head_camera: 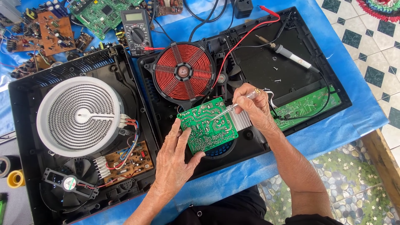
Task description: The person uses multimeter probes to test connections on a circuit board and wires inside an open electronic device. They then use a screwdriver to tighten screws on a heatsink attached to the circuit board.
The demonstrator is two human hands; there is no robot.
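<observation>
A: Left hand (173, 160) grips the green circuit board (207, 124) above the open cooker (246, 75)?
B: Yes; right hand (252, 106) pinches a screwdriver (231, 108). I'd steady the board and keep the tip square

One head view looks steeply down, close over the opened cooktop (246, 83).

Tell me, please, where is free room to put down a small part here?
Free: the black tray floor between the red coil and the soldering iron, and the blue cloth right of the casing. Crowded: top left, around the meter and loose boards.
</observation>
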